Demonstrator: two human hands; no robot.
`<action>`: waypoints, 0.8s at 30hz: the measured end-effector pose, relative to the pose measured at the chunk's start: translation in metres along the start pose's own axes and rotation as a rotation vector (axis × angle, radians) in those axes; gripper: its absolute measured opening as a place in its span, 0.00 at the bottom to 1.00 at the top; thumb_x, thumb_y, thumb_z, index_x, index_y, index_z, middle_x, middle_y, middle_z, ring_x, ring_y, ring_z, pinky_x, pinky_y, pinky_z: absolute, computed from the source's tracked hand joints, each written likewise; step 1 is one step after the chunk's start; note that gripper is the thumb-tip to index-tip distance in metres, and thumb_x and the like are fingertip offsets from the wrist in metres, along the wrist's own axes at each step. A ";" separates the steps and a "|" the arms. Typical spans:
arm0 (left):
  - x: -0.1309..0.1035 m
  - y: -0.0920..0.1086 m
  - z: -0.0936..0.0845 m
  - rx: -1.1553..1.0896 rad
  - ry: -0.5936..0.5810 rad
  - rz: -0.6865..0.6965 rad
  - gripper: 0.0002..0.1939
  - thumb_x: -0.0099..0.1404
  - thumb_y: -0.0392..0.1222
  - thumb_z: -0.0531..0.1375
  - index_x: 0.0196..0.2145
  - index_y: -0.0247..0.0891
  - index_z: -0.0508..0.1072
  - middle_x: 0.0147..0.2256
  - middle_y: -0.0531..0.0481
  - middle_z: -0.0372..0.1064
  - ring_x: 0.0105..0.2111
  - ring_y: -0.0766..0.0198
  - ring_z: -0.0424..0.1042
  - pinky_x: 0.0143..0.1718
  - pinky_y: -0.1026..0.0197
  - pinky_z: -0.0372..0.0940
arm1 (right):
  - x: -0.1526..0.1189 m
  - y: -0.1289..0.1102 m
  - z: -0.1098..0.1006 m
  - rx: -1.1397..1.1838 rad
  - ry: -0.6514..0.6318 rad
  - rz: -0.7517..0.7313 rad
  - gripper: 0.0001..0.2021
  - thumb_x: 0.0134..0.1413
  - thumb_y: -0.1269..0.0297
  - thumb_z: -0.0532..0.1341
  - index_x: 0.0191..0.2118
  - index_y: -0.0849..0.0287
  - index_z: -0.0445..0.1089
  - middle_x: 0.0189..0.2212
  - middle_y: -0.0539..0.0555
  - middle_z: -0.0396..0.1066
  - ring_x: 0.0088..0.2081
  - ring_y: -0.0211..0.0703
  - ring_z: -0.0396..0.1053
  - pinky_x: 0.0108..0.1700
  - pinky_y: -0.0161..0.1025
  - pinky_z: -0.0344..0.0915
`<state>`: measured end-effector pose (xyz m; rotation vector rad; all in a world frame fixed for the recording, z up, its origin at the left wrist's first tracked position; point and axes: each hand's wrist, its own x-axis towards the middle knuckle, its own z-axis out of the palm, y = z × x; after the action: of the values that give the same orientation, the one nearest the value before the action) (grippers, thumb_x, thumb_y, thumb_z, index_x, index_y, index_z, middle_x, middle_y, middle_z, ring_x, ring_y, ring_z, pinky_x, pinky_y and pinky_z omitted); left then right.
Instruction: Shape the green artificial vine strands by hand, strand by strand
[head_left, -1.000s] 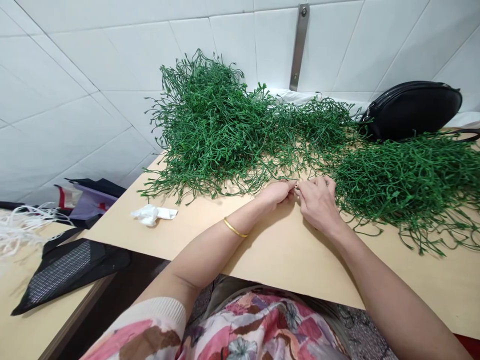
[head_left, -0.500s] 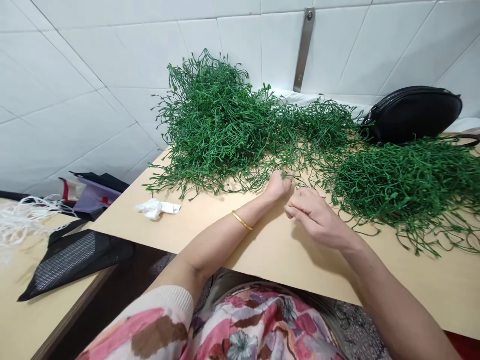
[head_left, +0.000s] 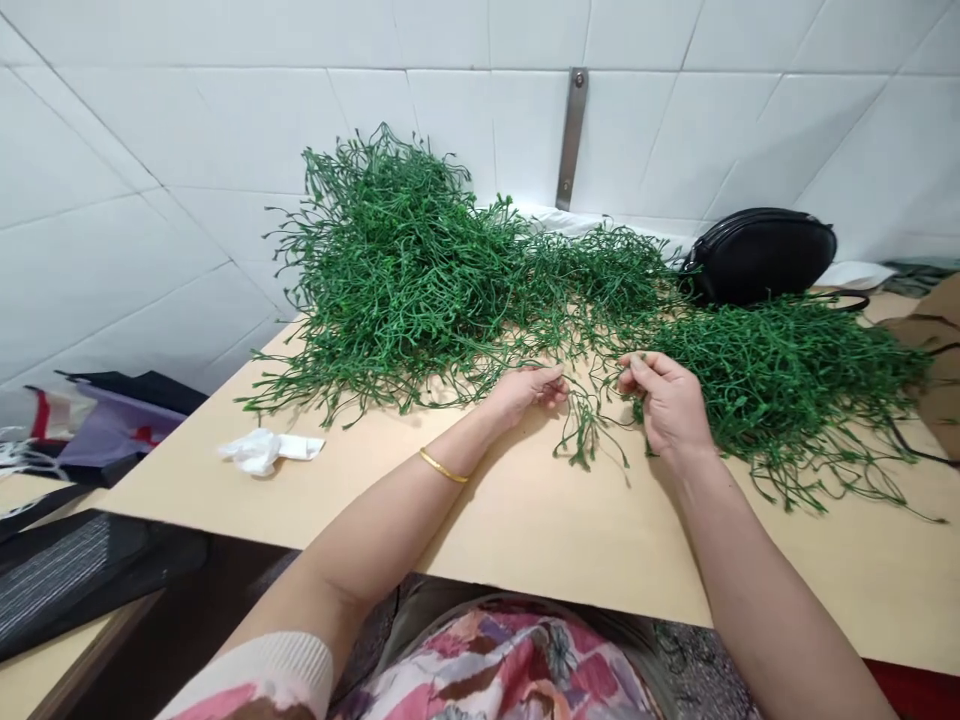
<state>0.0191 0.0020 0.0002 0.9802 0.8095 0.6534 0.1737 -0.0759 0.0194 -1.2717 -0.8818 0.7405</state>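
Near the middle of the pale table (head_left: 495, 520), my left hand (head_left: 531, 392) is closed on a green plastic stem, and a small spray of stems (head_left: 585, 430) spreads out just right of its fingers. My right hand (head_left: 664, 398) has thumb and forefinger pinched; what they hold, if anything, is too small to make out. A tall heap of green stems (head_left: 405, 260) rises beyond my left hand. Another heap of green stems (head_left: 795, 370) lies to the right of my right hand.
A black bag (head_left: 761, 255) stands at the back right near the tiled wall. Crumpled white tissue (head_left: 270, 452) lies at the left of the table. Purple and black items (head_left: 120, 425) are at the far left, and brown material (head_left: 930, 350) is at the right.
My hands have moved apart, the right one to the right. The spray of stems now shows on the table between them. The view has shifted to the right.
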 end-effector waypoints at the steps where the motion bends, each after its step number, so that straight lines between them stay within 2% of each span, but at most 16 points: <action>1: 0.000 0.001 -0.001 -0.011 -0.002 -0.010 0.12 0.60 0.37 0.57 0.21 0.29 0.70 0.20 0.46 0.67 0.20 0.72 0.65 0.19 0.70 0.59 | 0.000 0.001 0.001 -0.001 -0.004 0.016 0.11 0.41 0.56 0.61 0.27 0.59 0.67 0.20 0.48 0.64 0.23 0.34 0.61 0.30 0.35 0.61; 6: 0.000 0.008 -0.006 -0.148 -0.030 -0.018 0.09 0.60 0.35 0.56 0.23 0.30 0.69 0.22 0.47 0.69 0.19 0.72 0.66 0.20 0.70 0.62 | 0.001 0.004 0.001 -0.048 -0.021 0.038 0.12 0.43 0.56 0.60 0.30 0.60 0.68 0.21 0.49 0.66 0.24 0.33 0.61 0.29 0.34 0.61; 9: 0.000 0.012 -0.007 -0.230 -0.020 -0.052 0.09 0.60 0.35 0.56 0.23 0.31 0.67 0.21 0.48 0.69 0.19 0.71 0.67 0.19 0.70 0.62 | 0.001 -0.004 -0.005 -0.183 -0.039 -0.025 0.12 0.46 0.57 0.58 0.33 0.61 0.69 0.22 0.49 0.66 0.23 0.34 0.60 0.27 0.35 0.59; 12: 0.001 0.013 -0.007 -0.284 -0.022 -0.086 0.08 0.60 0.35 0.56 0.24 0.32 0.67 0.21 0.48 0.69 0.19 0.72 0.67 0.19 0.70 0.62 | 0.004 -0.028 -0.025 -0.546 0.044 -0.282 0.12 0.50 0.59 0.55 0.35 0.60 0.70 0.24 0.53 0.68 0.26 0.38 0.63 0.31 0.38 0.60; 14: 0.001 0.012 -0.006 -0.299 -0.046 -0.095 0.08 0.61 0.36 0.56 0.25 0.32 0.66 0.22 0.49 0.70 0.19 0.72 0.67 0.20 0.70 0.62 | 0.012 -0.047 -0.045 -0.909 0.191 -0.498 0.12 0.52 0.62 0.52 0.36 0.59 0.71 0.31 0.58 0.70 0.34 0.45 0.66 0.39 0.44 0.60; 15: 0.001 0.011 -0.005 -0.298 -0.059 -0.098 0.08 0.61 0.36 0.56 0.25 0.32 0.66 0.22 0.49 0.70 0.19 0.71 0.68 0.20 0.70 0.62 | 0.018 -0.055 -0.056 -1.086 0.273 -0.535 0.13 0.52 0.62 0.52 0.37 0.60 0.71 0.34 0.61 0.71 0.39 0.50 0.66 0.42 0.48 0.59; 18: 0.001 0.010 -0.005 -0.286 -0.094 -0.096 0.07 0.61 0.36 0.56 0.26 0.32 0.66 0.22 0.49 0.70 0.20 0.70 0.68 0.20 0.69 0.62 | 0.033 -0.067 -0.084 -1.463 0.394 -0.417 0.16 0.49 0.59 0.57 0.42 0.60 0.70 0.45 0.69 0.66 0.51 0.67 0.57 0.43 0.57 0.54; 21: 0.002 0.008 -0.005 -0.266 -0.116 -0.063 0.08 0.62 0.36 0.55 0.25 0.32 0.66 0.22 0.50 0.69 0.20 0.71 0.68 0.21 0.69 0.62 | 0.034 -0.063 -0.087 -1.516 0.411 -0.449 0.15 0.47 0.60 0.58 0.42 0.61 0.70 0.48 0.70 0.64 0.53 0.70 0.54 0.44 0.59 0.52; 23: 0.001 0.007 -0.004 -0.236 -0.117 -0.039 0.09 0.62 0.36 0.55 0.25 0.32 0.66 0.22 0.50 0.68 0.20 0.72 0.67 0.21 0.69 0.62 | 0.025 -0.056 -0.072 -1.383 0.346 -0.548 0.12 0.48 0.62 0.57 0.38 0.61 0.71 0.43 0.67 0.68 0.49 0.63 0.59 0.44 0.56 0.54; 24: 0.001 0.007 -0.004 -0.218 -0.112 -0.026 0.09 0.62 0.37 0.55 0.25 0.32 0.66 0.22 0.50 0.68 0.20 0.72 0.67 0.21 0.70 0.62 | 0.018 -0.052 -0.060 -1.278 0.253 -0.578 0.11 0.50 0.62 0.55 0.35 0.61 0.71 0.39 0.64 0.70 0.46 0.57 0.62 0.44 0.53 0.56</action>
<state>0.0157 0.0076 0.0045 0.7996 0.6366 0.6440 0.2347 -0.0972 0.0692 -1.9733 -1.4833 -0.5837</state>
